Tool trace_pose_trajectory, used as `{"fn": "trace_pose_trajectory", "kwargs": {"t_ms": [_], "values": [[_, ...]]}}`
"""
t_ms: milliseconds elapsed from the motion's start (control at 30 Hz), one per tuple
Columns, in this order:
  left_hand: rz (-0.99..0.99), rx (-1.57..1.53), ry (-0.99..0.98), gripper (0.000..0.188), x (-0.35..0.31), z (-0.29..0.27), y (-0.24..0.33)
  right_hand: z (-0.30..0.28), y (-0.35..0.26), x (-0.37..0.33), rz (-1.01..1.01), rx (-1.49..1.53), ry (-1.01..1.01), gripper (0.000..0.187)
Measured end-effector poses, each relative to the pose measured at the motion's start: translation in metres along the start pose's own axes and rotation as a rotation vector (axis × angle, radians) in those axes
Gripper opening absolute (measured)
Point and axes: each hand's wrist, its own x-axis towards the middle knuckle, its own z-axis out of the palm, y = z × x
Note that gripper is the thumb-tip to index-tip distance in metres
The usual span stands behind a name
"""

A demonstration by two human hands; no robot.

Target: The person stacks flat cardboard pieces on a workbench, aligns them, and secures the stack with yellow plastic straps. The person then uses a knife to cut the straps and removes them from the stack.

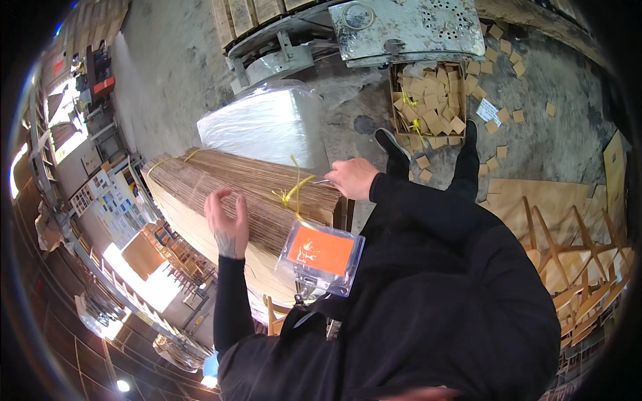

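Note:
A thick stack of brown cardboard sheets [261, 190] stands at my left, bound with yellow strap [302, 186] that is knotted near its right end. My right hand [354, 178] is closed at that end, beside the knot. From its fingers a thin metal tool [323, 181] points toward the strap; most of it is hidden in the hand. Over the stack's near side hovers my left hand [229, 220], fingers apart and slightly bent, with nothing in it. Whether it touches the cardboard I cannot tell.
A block in clear plastic wrap [261, 123] lies beyond the stack. A carton of small cardboard squares [431, 97] sits between my feet, with squares scattered rightward. Far ahead is a worn metal machine [408, 30]. Wooden chairs [582, 287] stand right. A badge holder [321, 254] hangs before me.

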Motion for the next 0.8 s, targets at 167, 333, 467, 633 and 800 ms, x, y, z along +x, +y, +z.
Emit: {"fn": "trace_pose_trajectory", "kwargs": {"t_ms": [167, 333, 467, 633, 800], "values": [[-0.134, -0.058, 0.123, 0.046, -0.052, -0.002, -0.009, 0.01, -0.001, -0.002, 0.062, 0.056, 0.048, 0.019], [-0.156, -0.138, 0.19, 0.055, -0.079, 0.023, -0.013, 0.023, -0.004, 0.005, 0.059, 0.08, 0.077, 0.021], [-0.148, -0.206, 0.26, 0.054, -0.081, 0.034, -0.014, 0.032, -0.003, 0.012, 0.083, 0.171, 0.072, 0.021], [-0.161, -0.195, 0.268, 0.053, -0.081, 0.034, -0.013, 0.034, 0.002, 0.024, 0.006, 0.301, 0.119, 0.022], [-0.167, -0.234, 0.273, 0.054, -0.081, 0.033, -0.013, 0.034, 0.002, 0.029, 0.265, 0.53, -0.007, 0.023]]}}
